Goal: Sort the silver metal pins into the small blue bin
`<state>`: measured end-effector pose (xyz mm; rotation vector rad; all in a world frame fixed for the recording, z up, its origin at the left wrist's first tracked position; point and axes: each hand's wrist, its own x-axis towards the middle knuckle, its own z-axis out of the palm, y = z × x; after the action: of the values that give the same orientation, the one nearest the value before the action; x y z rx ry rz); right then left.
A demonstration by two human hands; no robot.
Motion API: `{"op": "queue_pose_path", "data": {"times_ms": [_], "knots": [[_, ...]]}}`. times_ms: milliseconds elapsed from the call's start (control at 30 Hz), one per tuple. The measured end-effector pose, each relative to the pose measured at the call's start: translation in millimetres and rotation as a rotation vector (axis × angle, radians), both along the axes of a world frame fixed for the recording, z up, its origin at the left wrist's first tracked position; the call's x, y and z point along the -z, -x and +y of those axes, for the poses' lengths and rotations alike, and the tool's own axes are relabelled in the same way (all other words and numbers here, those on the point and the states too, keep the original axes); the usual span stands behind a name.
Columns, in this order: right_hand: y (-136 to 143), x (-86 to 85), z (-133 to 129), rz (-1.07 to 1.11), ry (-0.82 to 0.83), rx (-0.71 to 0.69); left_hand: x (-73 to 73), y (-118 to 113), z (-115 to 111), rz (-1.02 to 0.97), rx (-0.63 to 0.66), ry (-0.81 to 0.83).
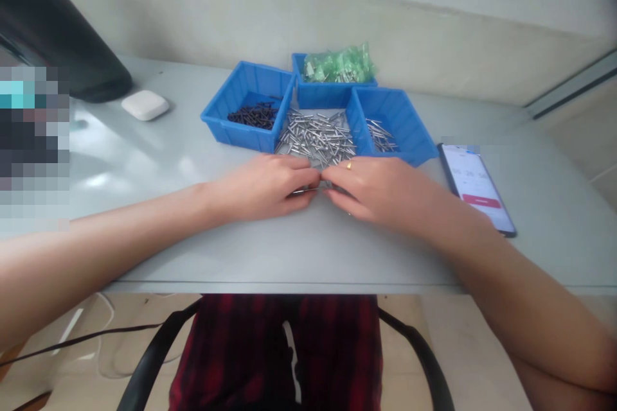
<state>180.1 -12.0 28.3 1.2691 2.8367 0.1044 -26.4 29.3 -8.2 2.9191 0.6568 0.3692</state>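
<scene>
1. The left hand (277, 186) had its fingers closed on a slim metal pin (301, 191) at the centre of the frame. The right hand (376, 186) was curled in to meet it, fingertips together; whether it gripped anything, I could not tell.
2. That pin lay just below a loose heap of silvery pins (318, 135) on the grey table (216, 257).
3. Around the heap stood three blue bins: the left bin (241, 135) with dark pieces (255, 115), the back bin (321, 96) at upper centre with a green plastic bag (342, 64), and the right bin (409, 125) with a few more silvery pins (382, 136).
4. The pin looked light, stiff and smooth, probably sturdy but liable to roll or slip; a fingertip pinch near its middle seemed the best hold.
5. A phone (477, 186) rested right of centre.
</scene>
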Motion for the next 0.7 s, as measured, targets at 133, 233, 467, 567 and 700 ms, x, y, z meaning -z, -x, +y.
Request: {"op": "queue_pose_path", "data": {"times_ms": [133, 233, 467, 567, 700], "knots": [[-0.1, 0.4, -0.1, -0.02, 0.01, -0.004, -1.4, -0.3, -0.4, 0.017, -0.001, 0.003], [-0.1, 0.0, -0.2, -0.023, -0.001, -0.013, -1.4, -1.0, -0.4, 0.02, -0.001, -0.006], [-1.6, 0.9, 1.2, 0.001, -0.025, -0.026, -1.4, -2.3, -0.6, 0.025, 0.002, -0.015], [-2.5, 2.7, 2.3, 0.014, -0.046, -0.046, -1.0, -2.5, -0.5, 0.028, -0.004, -0.016], [-2.6, 3.0, 3.0, 0.028, -0.038, -0.054, 0.0, -1.7, -0.3, 0.019, -0.002, -0.01]]}}
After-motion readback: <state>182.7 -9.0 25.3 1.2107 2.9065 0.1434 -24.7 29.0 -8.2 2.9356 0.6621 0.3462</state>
